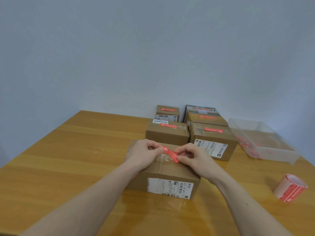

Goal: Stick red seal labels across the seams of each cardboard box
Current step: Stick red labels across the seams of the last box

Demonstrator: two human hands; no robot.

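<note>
Over the nearest cardboard box (170, 174), left hand (144, 155) and right hand (194, 157) each pinch an end of the red seal label (171, 154), seemingly not yet stuck down, so next comes pressing it flat across the taped seam (164, 158).

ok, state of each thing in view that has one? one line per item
near box: taped shut, no seal stuck down yet
red seal label: pinched at both ends above the near box's top
left hand: fingers pinching the label's far end
right hand: fingers pinching the label's near end
four boxes behind: closed, each with a red label on top
label roll: lying on the table, untouched
clear bin: open, red pieces inside
</note>
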